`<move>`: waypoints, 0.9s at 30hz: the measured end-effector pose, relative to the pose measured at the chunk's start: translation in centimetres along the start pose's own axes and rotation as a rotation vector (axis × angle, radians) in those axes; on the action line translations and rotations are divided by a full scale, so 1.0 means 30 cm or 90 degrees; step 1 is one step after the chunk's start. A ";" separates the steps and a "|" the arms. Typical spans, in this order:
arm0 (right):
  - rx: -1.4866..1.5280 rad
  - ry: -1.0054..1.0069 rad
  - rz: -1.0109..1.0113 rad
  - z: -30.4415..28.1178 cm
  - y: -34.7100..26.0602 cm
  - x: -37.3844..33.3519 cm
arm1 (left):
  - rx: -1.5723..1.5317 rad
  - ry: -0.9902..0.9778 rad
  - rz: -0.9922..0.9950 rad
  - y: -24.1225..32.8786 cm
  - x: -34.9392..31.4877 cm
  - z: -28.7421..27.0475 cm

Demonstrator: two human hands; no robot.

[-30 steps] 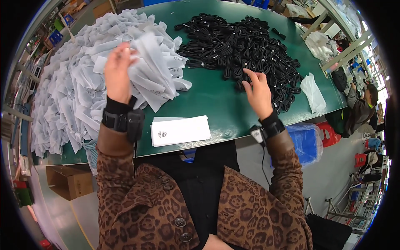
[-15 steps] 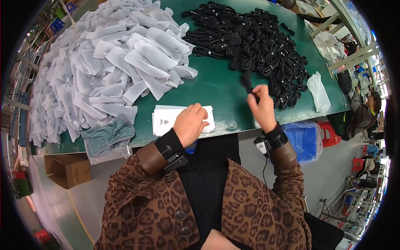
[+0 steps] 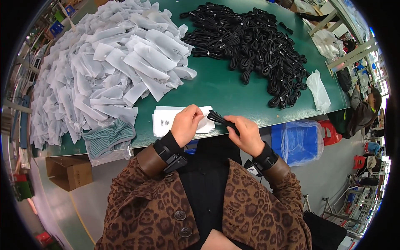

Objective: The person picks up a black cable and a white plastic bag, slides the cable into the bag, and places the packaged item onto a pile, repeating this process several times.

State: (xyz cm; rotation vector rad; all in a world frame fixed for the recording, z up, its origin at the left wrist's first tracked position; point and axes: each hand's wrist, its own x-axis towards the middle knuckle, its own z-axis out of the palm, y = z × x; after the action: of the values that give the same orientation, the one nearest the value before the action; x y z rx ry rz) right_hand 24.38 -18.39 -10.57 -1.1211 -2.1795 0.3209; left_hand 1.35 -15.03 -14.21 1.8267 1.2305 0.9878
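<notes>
A small stack of flat white plastic bags [image 3: 163,121] with printed marks lies at the table's front edge. My left hand [image 3: 185,125] rests over the stack, thumb and fingertips pinched on the right end of the top bag. From the right, my right hand [image 3: 246,135] grips a coiled black cable [image 3: 217,118] between thumb and fingers. The far end of this coil points left, at the bag's right end; whether it is inside the bag I cannot make out.
A big heap of filled whitish bags [image 3: 112,62] covers the table's left side. Bundled black cables [image 3: 254,41] are piled at the back right. A striped green cloth [image 3: 109,135] lies front left, a loose clear bag [image 3: 318,91] right. Below stand a blue bin [image 3: 298,141] and a cardboard box [image 3: 70,171].
My right hand has come left and nearer from the cable pile, bringing the coiled cable to the bag stack. My left hand's fingers have drawn together at the bag's end.
</notes>
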 end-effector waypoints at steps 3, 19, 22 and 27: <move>-0.009 -0.030 0.006 -0.003 -0.006 0.001 | 0.000 0.019 0.031 0.007 0.000 -0.005; -0.039 -0.035 0.017 0.016 -0.014 0.004 | 0.055 -0.007 0.076 -0.008 -0.009 -0.011; -0.044 -0.005 0.059 0.011 -0.012 0.003 | 0.050 -0.014 0.065 0.007 -0.004 -0.025; -0.021 0.031 0.072 0.015 -0.002 -0.002 | 0.140 -0.012 0.178 0.026 -0.008 -0.040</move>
State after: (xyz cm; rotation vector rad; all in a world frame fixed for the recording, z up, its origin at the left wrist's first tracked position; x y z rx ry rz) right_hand 24.07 -18.42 -10.91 -1.2606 -2.0903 0.3052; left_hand 0.55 -15.31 -13.06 2.2213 1.1288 1.0121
